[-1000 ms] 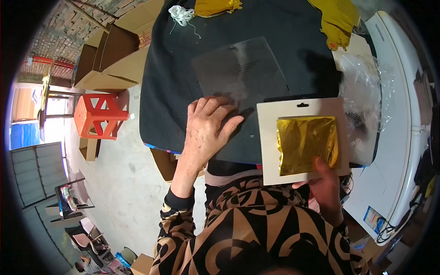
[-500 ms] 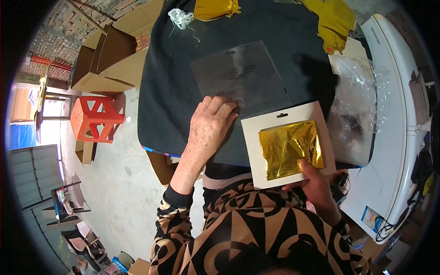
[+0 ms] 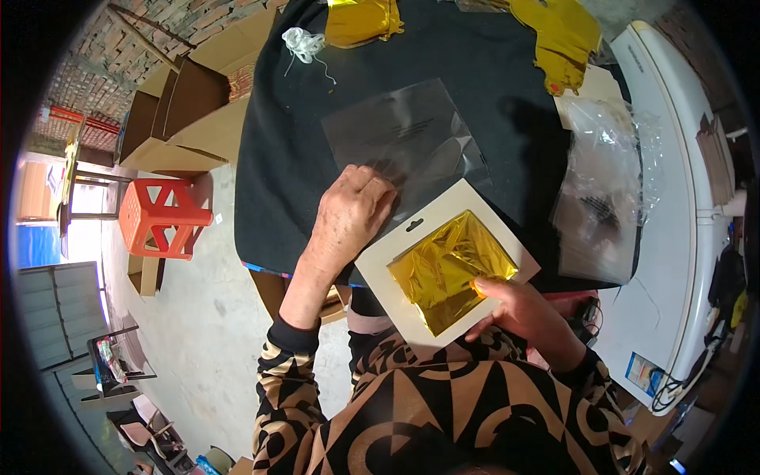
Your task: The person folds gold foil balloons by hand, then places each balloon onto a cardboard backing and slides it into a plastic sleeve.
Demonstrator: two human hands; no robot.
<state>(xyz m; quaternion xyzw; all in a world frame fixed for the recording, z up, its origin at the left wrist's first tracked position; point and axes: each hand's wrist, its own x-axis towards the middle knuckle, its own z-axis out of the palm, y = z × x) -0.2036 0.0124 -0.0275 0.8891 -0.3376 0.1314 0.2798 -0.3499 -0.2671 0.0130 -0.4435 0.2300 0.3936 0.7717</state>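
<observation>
A flat clear plastic bag (image 3: 419, 134) lies on the dark cloth of the table. My left hand (image 3: 351, 212) pinches its near edge, fingers curled and tips partly hidden. My right hand (image 3: 526, 317) holds a white hang-hole card (image 3: 431, 218), thumb on top and fingers beneath. On the card's face sits a folded sheet of shiny gold foil (image 3: 455, 273), under my right thumb. The card is tilted, its holed end pointing toward the bag and my left hand.
White string (image 3: 302, 44) and gold foil pieces (image 3: 360, 22) lie at the table's far side, more gold foil (image 3: 566, 43) at far right. A stack of clear bags (image 3: 598, 190) lies right, beside a white appliance (image 3: 673, 206). A red stool (image 3: 166, 215) stands left.
My right hand has brought the card leftward and turned it, so its holed end now points toward the bag. The bag's near edge is slightly raised and shifted in my left hand.
</observation>
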